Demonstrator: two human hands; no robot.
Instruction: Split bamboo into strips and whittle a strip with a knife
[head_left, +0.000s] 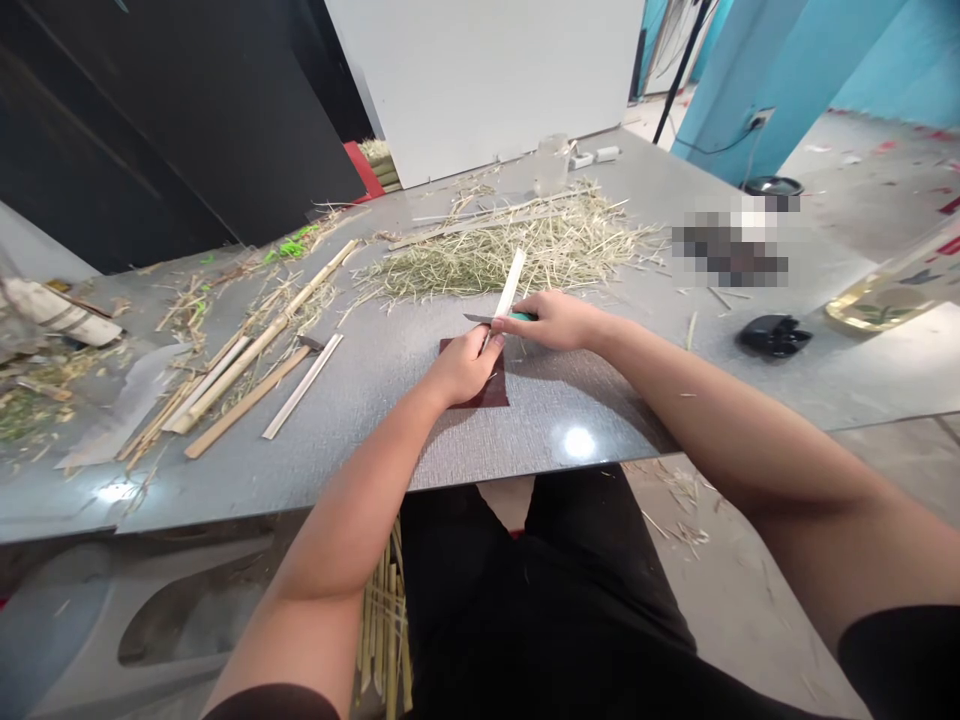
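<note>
My right hand (553, 320) is closed around the green handle of a knife (480, 318), whose blade points left and lies across a pale bamboo strip (511, 280). My left hand (466, 368) is closed on the near end of that strip, just below the blade. The strip slants away toward a pile of shavings (487, 255). Beneath my left hand lies a dark red-brown mat (491, 392) on the grey table (375, 440). The grip of my left fingers is partly hidden.
Left of my hands lie another pale strip (304, 387), a hammer (247, 400) and a long bamboo pole (270, 335). A clear cup (551, 165) stands behind the shavings. To the right are a black dish-like object (775, 337) and a gold-rimmed container (870, 312).
</note>
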